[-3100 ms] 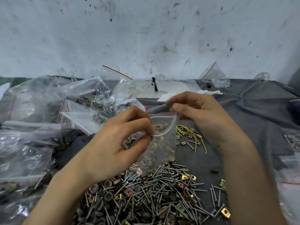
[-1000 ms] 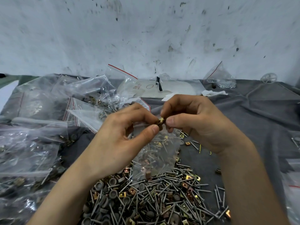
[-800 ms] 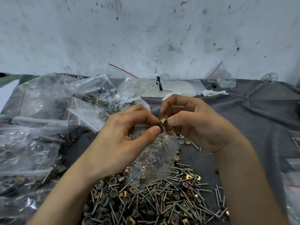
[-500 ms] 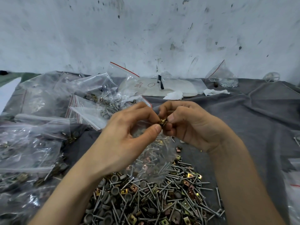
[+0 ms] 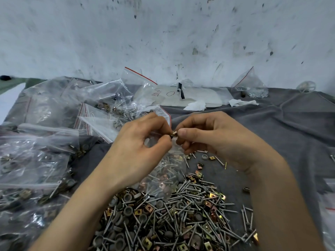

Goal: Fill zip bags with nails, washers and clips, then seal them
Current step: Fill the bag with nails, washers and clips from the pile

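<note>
Pinching a brass clip (image 5: 174, 133) between thumb and forefinger: right hand (image 5: 217, 140), above mid-worktop (image 5: 281, 133). Left hand (image 5: 137, 151) curled on the mouth of a clear zip bag (image 5: 166, 171), fingertips touching the clip. Bag, part-filled, hangs onto the loose pile (image 5: 172, 220) of nails, washers and clips by the near edge. Filled bags (image 5: 36, 160) heaped along left edge.

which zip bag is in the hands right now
The clear zip bag hanging over the loose pile: the left hand pinches its mouth while the right hand pinches a brass clip there. All other bags rest on the cloth.
</note>
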### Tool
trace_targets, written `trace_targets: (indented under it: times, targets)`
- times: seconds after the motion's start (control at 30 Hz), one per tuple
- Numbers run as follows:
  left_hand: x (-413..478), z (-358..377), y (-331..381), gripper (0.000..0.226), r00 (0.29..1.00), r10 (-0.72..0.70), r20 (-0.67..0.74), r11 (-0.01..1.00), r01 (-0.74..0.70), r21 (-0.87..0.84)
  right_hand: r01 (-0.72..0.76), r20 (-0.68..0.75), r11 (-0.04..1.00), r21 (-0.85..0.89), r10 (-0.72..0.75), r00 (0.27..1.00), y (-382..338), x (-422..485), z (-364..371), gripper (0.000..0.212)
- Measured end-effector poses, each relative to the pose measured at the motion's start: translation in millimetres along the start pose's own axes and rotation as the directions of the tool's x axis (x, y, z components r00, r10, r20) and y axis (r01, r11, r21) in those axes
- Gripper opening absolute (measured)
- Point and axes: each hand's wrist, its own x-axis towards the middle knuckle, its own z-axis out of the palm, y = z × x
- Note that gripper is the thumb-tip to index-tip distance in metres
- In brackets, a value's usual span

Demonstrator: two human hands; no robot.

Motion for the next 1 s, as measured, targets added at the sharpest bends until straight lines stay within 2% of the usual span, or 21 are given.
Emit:
trace_targets:
  times: [0.1, 0.23, 0.4, 0.5, 0.57, 0.67, 0.7, 0.8, 0.9, 1.0]
  targets:
    - [0.4, -2.4, -0.9, 0.026, 0.999, 0.011, 0.044, 0.999, -0.009, -0.032, 0.018, 0.063, 0.993, -0.120, -0.010, 0.998, -0.7, -1.4, 1.5, 0.015]
    - [1.0, -5.3, -3.5, 0.024, 0.990, 0.013, 0.143, 0.979, 0.016, -0.202, 0.022, 0.135, 0.992, -0.122, -0.005, 0.991, -1.1, -1.2, 3.5, 0.014]
    - [0.6, -7.5, -8.0, 0.030, 0.979, 0.081, 0.186, 0.902, 0.007, -0.431, 0.040, 0.168, 0.997, 0.071, -0.051, 0.984, 0.0, 0.4, 7.2, 0.013]
    - [1.2, -4.8, -10.5, 0.049, 0.981, 0.107, 0.161, 0.849, -0.005, -0.529, 0.061, 0.165, 0.987, 0.150, -0.086, 0.982, -0.4, 1.7, 11.7, 0.017]
    - [1.6, -3.9, -10.9, 0.053, 0.986, 0.097, 0.132, 0.851, -0.013, -0.524, 0.077, 0.143, 0.983, 0.167, -0.101, 0.984, -2.3, 1.6, 12.8, 0.017]
    - [2.8, -3.8, -11.0, 0.029, 0.991, 0.113, 0.077, 0.899, -0.069, -0.432, 0.112, 0.095, 0.985, 0.133, -0.125, 0.988, -5.1, -0.3, 11.3, 0.016]
    - [2.2, -3.5, -9.9, 0.028, 0.990, 0.127, 0.065, 0.911, -0.090, -0.403, 0.127, 0.082, 0.985, 0.118, -0.137, 0.987, -5.9, -1.0, 10.8, 0.016]
    - [1.4, -2.9, -7.5, 0.041, 0.988, 0.145, 0.045, 0.905, -0.115, -0.410, 0.142, 0.075, 0.981, 0.131, -0.153, 0.985, -8.0, -2.7, 10.6, 0.017]
    - [0.5, -3.0, -3.7, 0.063, 0.989, 0.103, 0.110, 0.815, -0.021, -0.579, 0.103, 0.112, 0.967, 0.233, -0.131, 0.985, -6.6, -1.3, 12.2, 0.019]
    - [1.2, -3.7, -2.3, 0.071, 0.983, 0.082, 0.162, 0.769, 0.041, -0.639, 0.080, 0.140, 0.958, 0.275, -0.122, 0.983, -5.5, 0.1, 13.5, 0.020]
